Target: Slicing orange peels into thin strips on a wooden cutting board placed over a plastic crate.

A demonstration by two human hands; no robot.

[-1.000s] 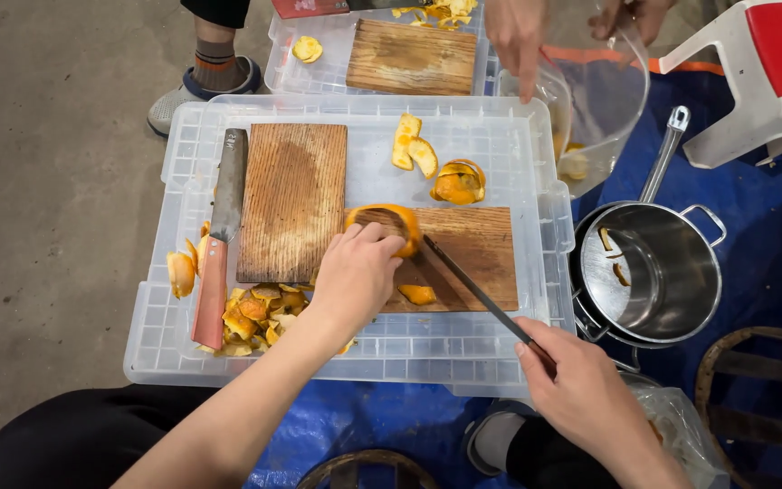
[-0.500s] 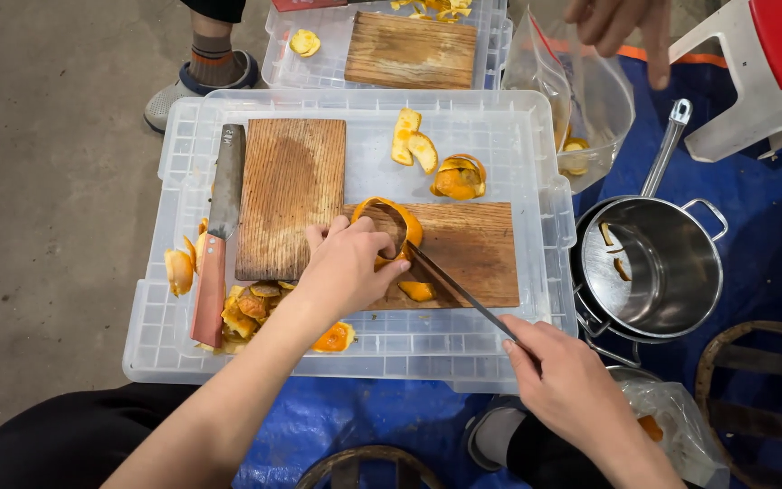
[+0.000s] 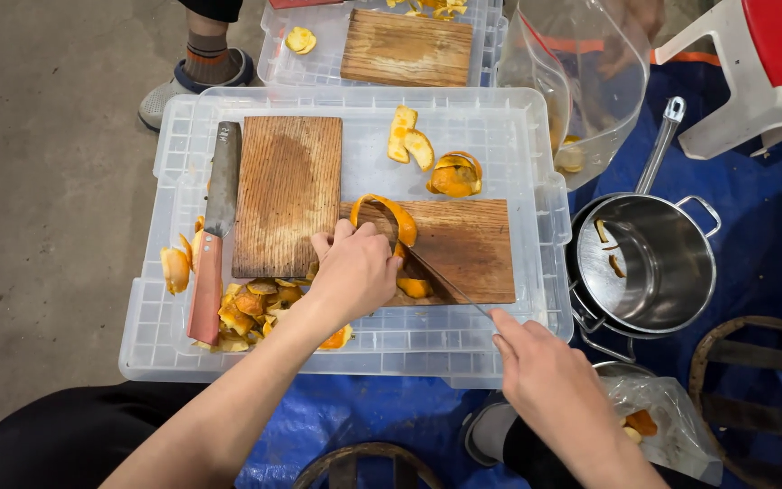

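Orange peel strip (image 3: 389, 215) on smaller wooden board (image 3: 463, 249), pinned by left hand (image 3: 355, 270), grip closed, steadying it; right hand (image 3: 545, 376), beside board, grip closed on thin knife (image 3: 441, 281), slicing.

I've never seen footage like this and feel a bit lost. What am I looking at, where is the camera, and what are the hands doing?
There is no machine here. The camera sits on a person's head and looks down at their own two bare hands. In front of them is an upturned clear plastic crate used as a work surface. On it lie two wooden boards, a cleaver with a reddish handle, and heaps of orange peel. The left hand presses a curled peel strip onto the nearer cutting board. The right hand grips a thin knife whose blade reaches toward that strip. A steel pot stands to the right on a blue tarp. Another person's shoe shows at the top.
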